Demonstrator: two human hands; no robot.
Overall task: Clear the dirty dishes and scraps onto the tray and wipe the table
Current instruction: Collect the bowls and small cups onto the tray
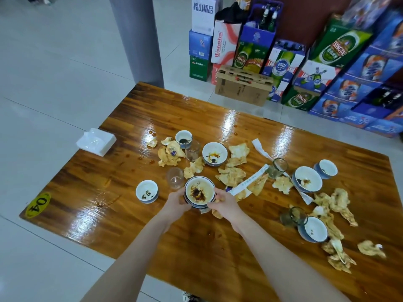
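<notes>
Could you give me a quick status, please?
The left hand and right hand grip the bowl stack. No tray in view. A glass stands close beside it.

Bare forearms, left hand and right hand at lower centre; a dark-patterned shoe toe at the bottom edge.

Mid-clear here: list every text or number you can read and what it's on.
"04": yellow oval sticker near the wooden table edge.
"Wahaha": white-and-red carton.
"TSINGTAO": green beer carton.
"崂山精品": tall white box.
"LAOSHAN": blue-and-white carton, faint.
Too small to read: white paper chopstick sleeve.
Blurred: other cartons.
No text: stack of blue-and-white bowls held by left hand and right hand.
</notes>
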